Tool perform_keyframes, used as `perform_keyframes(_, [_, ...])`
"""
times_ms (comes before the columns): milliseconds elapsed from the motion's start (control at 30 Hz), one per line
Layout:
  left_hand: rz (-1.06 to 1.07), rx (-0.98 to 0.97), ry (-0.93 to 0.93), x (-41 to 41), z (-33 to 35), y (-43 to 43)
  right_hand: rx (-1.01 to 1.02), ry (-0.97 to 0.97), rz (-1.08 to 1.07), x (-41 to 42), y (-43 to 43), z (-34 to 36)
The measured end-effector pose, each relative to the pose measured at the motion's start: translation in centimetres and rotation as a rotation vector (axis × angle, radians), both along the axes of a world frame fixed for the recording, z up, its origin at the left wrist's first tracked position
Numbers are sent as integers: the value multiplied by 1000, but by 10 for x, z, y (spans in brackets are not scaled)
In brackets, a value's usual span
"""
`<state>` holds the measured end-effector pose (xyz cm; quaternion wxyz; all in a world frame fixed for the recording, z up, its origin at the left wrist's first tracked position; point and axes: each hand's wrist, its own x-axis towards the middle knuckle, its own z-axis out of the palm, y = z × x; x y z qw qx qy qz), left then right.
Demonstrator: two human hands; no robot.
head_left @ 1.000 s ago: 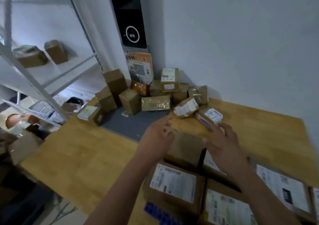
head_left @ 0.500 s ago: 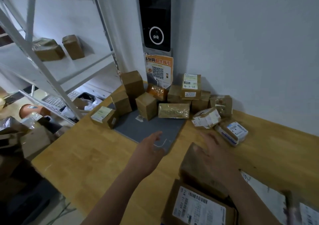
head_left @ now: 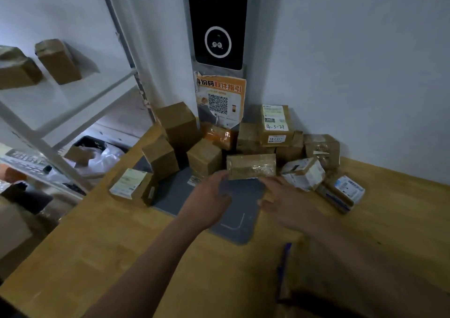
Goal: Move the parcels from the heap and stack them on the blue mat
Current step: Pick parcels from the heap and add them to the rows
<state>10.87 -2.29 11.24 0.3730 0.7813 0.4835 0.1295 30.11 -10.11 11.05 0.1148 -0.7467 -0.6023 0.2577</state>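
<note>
While both hands reach toward the corner, left hand (head_left: 207,205) and right hand (head_left: 289,205) spread, fingers loose and holding nothing, the flat taped parcel (head_left: 251,166) sits just beyond their fingertips. Several cardboard parcels already crowd the far edge of the blue mat (head_left: 233,210) on the wooden bench (head_left: 97,244), tumbled rather than stacked. I'd say proper stacking remains. Glossy tape, matte cardboard, white labels.

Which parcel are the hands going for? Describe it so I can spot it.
Find the orange poster on the wall; parcels are heaped below it on the blue mat. Both hands reach for the flat parcel at the heap's front edge. Unlike the plain boxes around it, it is long, low and wrapped in shiny clear tape.
</note>
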Motion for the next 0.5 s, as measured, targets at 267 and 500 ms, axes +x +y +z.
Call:
perform_keyframes(267, [-167,74,46,35,-28,139,-36,49,-166,12,151,-29])
perform_keyframes(500, [-274,57,85,99,-51,214,41,129,-296,46,229,-65])
